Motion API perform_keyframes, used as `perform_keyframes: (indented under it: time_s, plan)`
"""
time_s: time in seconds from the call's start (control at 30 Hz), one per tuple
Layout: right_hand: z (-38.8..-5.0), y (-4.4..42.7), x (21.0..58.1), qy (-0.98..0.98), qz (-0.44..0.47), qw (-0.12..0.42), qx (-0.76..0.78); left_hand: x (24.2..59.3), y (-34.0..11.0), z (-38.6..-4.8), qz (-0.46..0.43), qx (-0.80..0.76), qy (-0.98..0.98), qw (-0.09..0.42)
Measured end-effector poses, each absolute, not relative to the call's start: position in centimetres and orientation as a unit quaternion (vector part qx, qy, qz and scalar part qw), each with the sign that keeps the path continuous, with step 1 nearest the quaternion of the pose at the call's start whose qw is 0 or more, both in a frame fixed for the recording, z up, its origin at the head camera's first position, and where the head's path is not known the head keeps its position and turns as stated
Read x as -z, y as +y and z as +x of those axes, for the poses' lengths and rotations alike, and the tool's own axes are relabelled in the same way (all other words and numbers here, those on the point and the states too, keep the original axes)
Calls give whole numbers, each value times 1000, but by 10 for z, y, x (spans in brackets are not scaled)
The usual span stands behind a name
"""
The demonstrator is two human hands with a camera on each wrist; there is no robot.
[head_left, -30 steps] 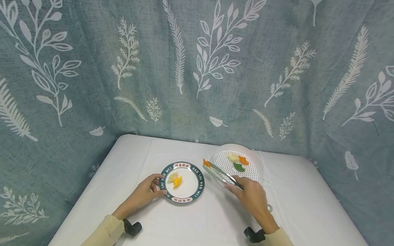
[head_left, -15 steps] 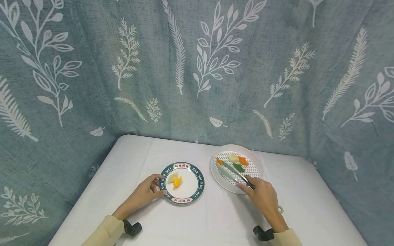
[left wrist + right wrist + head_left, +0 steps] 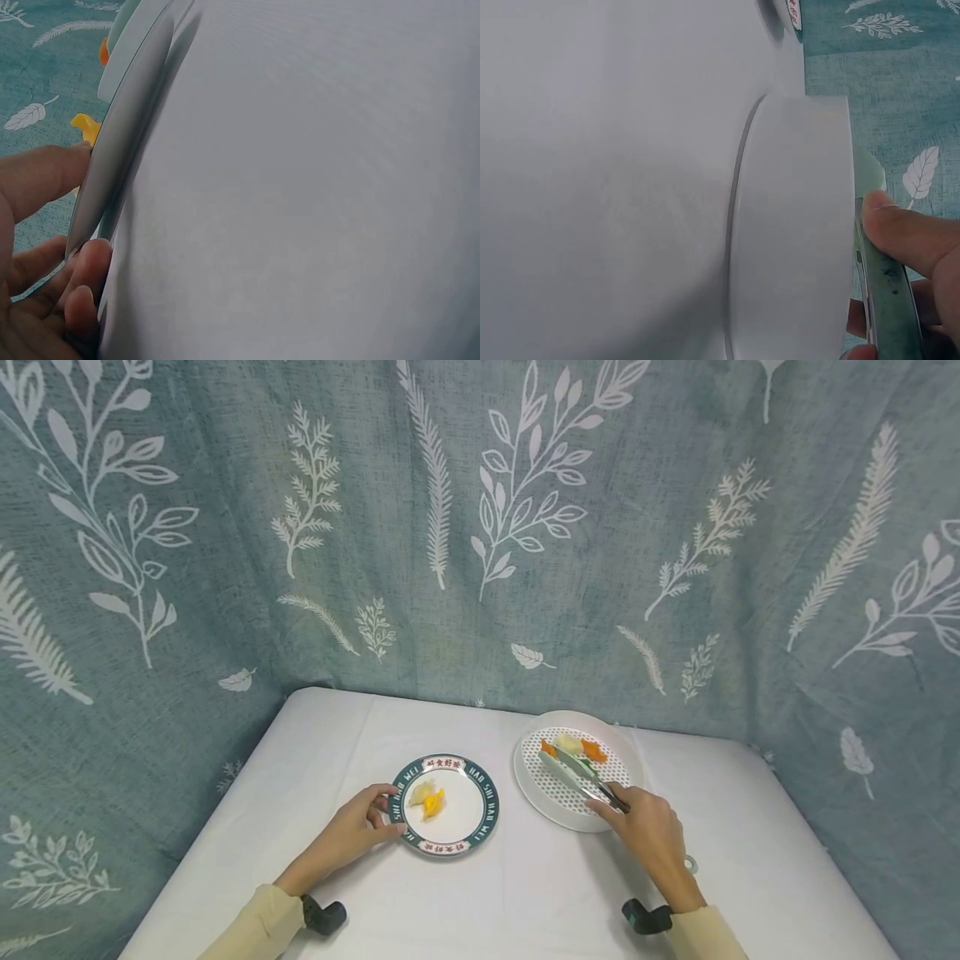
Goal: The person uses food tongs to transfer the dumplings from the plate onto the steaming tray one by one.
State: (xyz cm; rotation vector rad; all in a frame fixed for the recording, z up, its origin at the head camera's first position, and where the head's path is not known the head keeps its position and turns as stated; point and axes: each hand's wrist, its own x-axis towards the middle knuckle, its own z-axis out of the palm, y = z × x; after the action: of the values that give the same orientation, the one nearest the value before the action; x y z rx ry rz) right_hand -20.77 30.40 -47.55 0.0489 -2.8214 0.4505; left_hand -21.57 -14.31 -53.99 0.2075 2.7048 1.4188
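Observation:
My left hand holds the left rim of a round plate with a dark green lettered border. In the left wrist view the thumb rests on the rim and the fingers curl beneath it. A yellow dumpling-like piece and a pale one lie on the plate. My right hand grips green-tipped tongs over a white perforated tray. An orange piece is at the tong tips; whether they pinch it cannot be told. Beside it are a pale piece, another orange piece and a partly hidden green piece.
Both the plate and the tray stand on a white-covered table. A blue-green curtain with white leaf prints hangs behind and at the sides. Each wrist wears a black camera mount, such as the left one.
The tongs with the orange piece have moved right, from between plate and tray to over the tray. My left hand and the plate have stayed in place.

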Motion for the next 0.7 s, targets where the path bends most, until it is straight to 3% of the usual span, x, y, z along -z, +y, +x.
perform_keyframes:
  time_s: [0.7]
  plan:
    - [-222,310,476,-985,-6,90,-144,540,-144,-215,68,-472,878,42]
